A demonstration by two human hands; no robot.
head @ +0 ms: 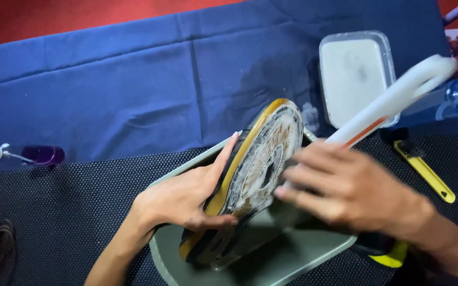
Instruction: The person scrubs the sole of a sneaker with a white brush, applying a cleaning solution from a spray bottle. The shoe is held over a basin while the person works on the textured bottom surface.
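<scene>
A blue cloth point(133, 79) covers the far half of the table, with a dark mat point(54, 212) nearer. On the mat a grey basin point(292, 259) catches the drips. Over it the left hand point(184, 198) grips a shoe point(250, 175) on its edge, sole turned towards the brush. The right hand point(345, 188) is closed round a white brush handle point(393, 103), blurred. A tub point(353, 74) of cloudy liquid stands just beyond the basin; room lies open to the left.

A red floor point(80, 16) lies under a creased dark blue cloth point(133, 79), damp in one patch. A black textured mat point(54, 212) overlaps the cloth's near edge. Lighting is dim and even.
</scene>
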